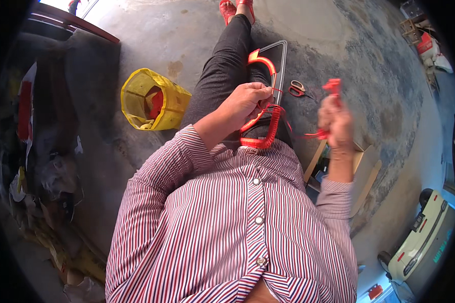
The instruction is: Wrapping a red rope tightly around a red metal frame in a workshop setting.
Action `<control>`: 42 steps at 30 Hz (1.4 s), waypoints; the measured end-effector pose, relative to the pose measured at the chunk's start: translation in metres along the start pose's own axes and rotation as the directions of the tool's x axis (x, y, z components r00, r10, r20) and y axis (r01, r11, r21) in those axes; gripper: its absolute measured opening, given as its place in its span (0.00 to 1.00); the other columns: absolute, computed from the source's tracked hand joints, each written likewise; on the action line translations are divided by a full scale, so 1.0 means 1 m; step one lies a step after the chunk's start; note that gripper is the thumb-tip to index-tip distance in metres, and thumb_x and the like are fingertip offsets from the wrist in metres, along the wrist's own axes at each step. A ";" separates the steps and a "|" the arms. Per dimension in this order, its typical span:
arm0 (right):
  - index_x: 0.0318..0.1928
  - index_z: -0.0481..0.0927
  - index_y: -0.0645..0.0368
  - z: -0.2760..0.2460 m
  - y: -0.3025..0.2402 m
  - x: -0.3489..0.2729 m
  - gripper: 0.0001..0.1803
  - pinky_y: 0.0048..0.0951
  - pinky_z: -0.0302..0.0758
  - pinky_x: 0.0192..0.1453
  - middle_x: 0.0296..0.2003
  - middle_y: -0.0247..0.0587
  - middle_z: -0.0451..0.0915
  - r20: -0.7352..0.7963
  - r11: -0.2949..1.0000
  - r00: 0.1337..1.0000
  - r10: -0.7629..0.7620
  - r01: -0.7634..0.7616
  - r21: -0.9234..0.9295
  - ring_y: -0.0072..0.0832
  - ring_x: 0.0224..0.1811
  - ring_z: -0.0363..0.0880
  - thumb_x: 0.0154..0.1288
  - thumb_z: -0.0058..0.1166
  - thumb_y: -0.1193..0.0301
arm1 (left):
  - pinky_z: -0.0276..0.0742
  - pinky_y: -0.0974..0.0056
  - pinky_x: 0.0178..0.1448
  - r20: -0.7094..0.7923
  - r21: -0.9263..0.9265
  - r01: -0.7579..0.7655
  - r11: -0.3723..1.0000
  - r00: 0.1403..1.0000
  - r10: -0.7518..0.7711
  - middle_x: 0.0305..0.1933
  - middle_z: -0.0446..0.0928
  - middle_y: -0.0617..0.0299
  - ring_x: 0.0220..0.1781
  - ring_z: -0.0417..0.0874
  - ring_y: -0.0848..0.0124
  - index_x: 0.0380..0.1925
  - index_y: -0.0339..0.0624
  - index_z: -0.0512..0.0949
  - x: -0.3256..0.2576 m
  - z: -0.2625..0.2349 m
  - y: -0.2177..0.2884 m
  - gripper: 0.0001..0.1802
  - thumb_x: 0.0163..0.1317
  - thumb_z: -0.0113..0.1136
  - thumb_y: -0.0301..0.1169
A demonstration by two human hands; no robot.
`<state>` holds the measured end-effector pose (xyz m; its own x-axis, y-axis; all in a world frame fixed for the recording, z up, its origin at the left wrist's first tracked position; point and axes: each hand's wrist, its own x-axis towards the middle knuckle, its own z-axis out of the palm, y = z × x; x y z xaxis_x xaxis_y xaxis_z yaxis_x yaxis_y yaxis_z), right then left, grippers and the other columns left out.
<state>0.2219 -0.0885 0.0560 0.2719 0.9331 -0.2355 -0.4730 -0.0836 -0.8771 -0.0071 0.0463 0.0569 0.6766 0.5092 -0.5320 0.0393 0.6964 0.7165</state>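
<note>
A rounded metal frame (280,55) lies across my lap, partly wrapped in red plastic cord (262,60). My left hand (245,101) grips the frame at its near side, fingers pinched on the wrapped red cord (268,132). My right hand (334,121) is raised to the right, closed around a bundle of the same red cord (332,87), with a strand running back to the frame. I sit with legs stretched out, in dark trousers and red sandals (236,7).
Red-handled scissors (298,90) lie on the concrete floor right of the frame. A yellow bag (151,101) with red material stands at left. A cardboard box (361,166) sits under my right arm. Clutter lines the left wall; a scale (423,237) stands lower right.
</note>
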 end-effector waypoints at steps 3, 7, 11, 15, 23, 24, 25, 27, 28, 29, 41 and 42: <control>0.35 0.73 0.53 -0.032 -0.054 -0.017 0.05 0.16 0.52 0.17 0.22 0.21 0.63 -0.132 0.990 0.982 -0.136 0.138 0.003 0.10 0.18 0.56 0.69 0.49 0.69 | 0.53 0.74 0.17 -0.001 -0.003 0.000 1.000 1.000 0.000 0.21 0.67 0.69 0.15 0.61 0.81 0.26 0.43 0.72 0.002 0.001 0.001 0.11 0.68 0.53 0.33; 0.39 0.76 0.59 -0.023 -0.045 -0.018 0.12 0.16 0.47 0.17 0.18 0.20 0.58 -0.267 0.988 0.958 -0.104 0.068 -0.140 0.08 0.16 0.51 0.73 0.47 0.63 | 0.53 0.76 0.16 0.056 -0.039 -0.014 0.999 0.998 0.016 0.20 0.68 0.70 0.14 0.61 0.82 0.26 0.42 0.73 0.008 -0.002 -0.002 0.11 0.67 0.53 0.33; 0.52 0.76 0.58 0.038 0.030 -0.001 0.14 0.13 0.54 0.22 0.21 0.20 0.61 0.000 0.940 0.996 0.087 -0.082 -0.331 0.10 0.19 0.56 0.72 0.44 0.66 | 0.55 0.76 0.16 0.042 -0.020 -0.020 1.000 0.999 0.020 0.20 0.68 0.71 0.14 0.62 0.83 0.25 0.44 0.73 0.004 0.004 0.000 0.11 0.67 0.54 0.34; 0.36 0.75 0.54 0.031 0.034 0.008 0.06 0.15 0.52 0.19 0.20 0.19 0.63 -0.094 0.960 0.983 0.158 -0.175 -0.220 0.10 0.19 0.58 0.68 0.52 0.66 | 0.55 0.76 0.18 0.018 -0.022 0.011 1.000 1.000 -0.011 0.20 0.68 0.72 0.16 0.62 0.83 0.27 0.45 0.73 0.003 0.000 -0.001 0.10 0.67 0.54 0.34; 0.30 0.69 0.54 -0.167 -0.123 -0.069 0.12 0.20 0.49 0.18 0.18 0.23 0.55 -0.339 0.889 0.864 -0.373 0.437 0.135 0.15 0.17 0.49 0.74 0.44 0.65 | 0.56 0.75 0.22 -0.033 0.103 -0.098 0.990 0.994 0.102 0.22 0.69 0.72 0.19 0.62 0.82 0.29 0.43 0.73 0.014 0.000 -0.009 0.06 0.62 0.59 0.30; 0.34 0.74 0.54 -0.168 -0.122 -0.078 0.11 0.18 0.49 0.18 0.18 0.22 0.55 -0.529 0.897 0.754 -0.390 0.440 -0.033 0.13 0.16 0.50 0.73 0.46 0.64 | 0.56 0.75 0.22 -0.037 0.096 -0.100 0.990 0.994 0.104 0.22 0.69 0.72 0.19 0.62 0.82 0.29 0.43 0.73 0.016 -0.002 -0.011 0.06 0.62 0.59 0.30; 0.34 0.74 0.54 -0.170 -0.117 -0.077 0.11 0.18 0.49 0.18 0.18 0.22 0.55 -0.525 0.899 0.757 -0.388 0.436 -0.035 0.13 0.16 0.50 0.73 0.46 0.64 | 0.61 0.74 0.26 -0.072 0.171 -0.102 0.980 0.991 0.116 0.24 0.70 0.70 0.22 0.66 0.81 0.32 0.41 0.73 0.021 -0.005 -0.015 0.05 0.59 0.58 0.28; 0.41 0.80 0.54 -0.130 -0.099 -0.074 0.10 0.16 0.48 0.17 0.17 0.20 0.57 -0.730 0.876 0.568 -0.380 -0.033 -0.481 0.10 0.16 0.52 0.72 0.49 0.63 | 0.65 0.74 0.30 -0.109 0.248 -0.098 0.964 0.986 0.128 0.26 0.71 0.68 0.25 0.69 0.79 0.35 0.39 0.74 0.034 -0.016 -0.027 0.08 0.56 0.58 0.26; 0.48 0.81 0.57 -0.127 -0.081 -0.066 0.14 0.15 0.47 0.16 0.17 0.17 0.58 -0.704 0.851 0.585 -0.403 -0.044 -0.524 0.07 0.16 0.53 0.71 0.50 0.63 | 0.68 0.71 0.38 -0.167 0.305 -0.175 0.936 0.958 0.233 0.32 0.73 0.62 0.33 0.73 0.74 0.39 0.36 0.75 0.045 -0.022 -0.040 0.14 0.51 0.58 0.27; 0.49 0.80 0.57 -0.112 -0.054 -0.046 0.14 0.15 0.46 0.16 0.17 0.16 0.56 -0.623 0.849 0.678 -0.391 0.004 -0.529 0.07 0.15 0.51 0.71 0.51 0.62 | 0.72 0.69 0.47 -0.235 0.378 -0.240 0.894 0.909 0.344 0.38 0.76 0.56 0.40 0.77 0.69 0.42 0.32 0.76 0.049 -0.029 -0.047 0.20 0.45 0.58 0.28; 0.30 0.73 0.54 0.021 0.016 0.011 0.12 0.17 0.56 0.24 0.20 0.21 0.66 -0.063 0.892 0.993 0.097 -0.115 -0.437 0.11 0.20 0.59 0.71 0.51 0.64 | 0.72 0.70 0.38 0.026 -0.061 0.104 0.993 0.994 -0.102 0.30 0.75 0.59 0.30 0.75 0.73 0.32 0.36 0.72 0.043 -0.008 -0.043 0.04 0.56 0.48 0.20; 0.30 0.73 0.54 0.022 0.013 0.007 0.11 0.17 0.56 0.23 0.20 0.22 0.65 -0.039 0.881 0.992 0.123 -0.127 -0.456 0.11 0.20 0.59 0.69 0.54 0.64 | 0.71 0.70 0.37 0.008 -0.041 0.133 0.990 0.991 -0.132 0.30 0.75 0.60 0.29 0.75 0.73 0.31 0.37 0.71 0.045 -0.009 -0.043 0.04 0.56 0.48 0.20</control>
<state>0.1991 -0.0758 0.0517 0.2440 0.9015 -0.3575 -0.0694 -0.3514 -0.9336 0.0153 0.0436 -0.0019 0.6715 0.4083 -0.6183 0.0982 0.7780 0.6205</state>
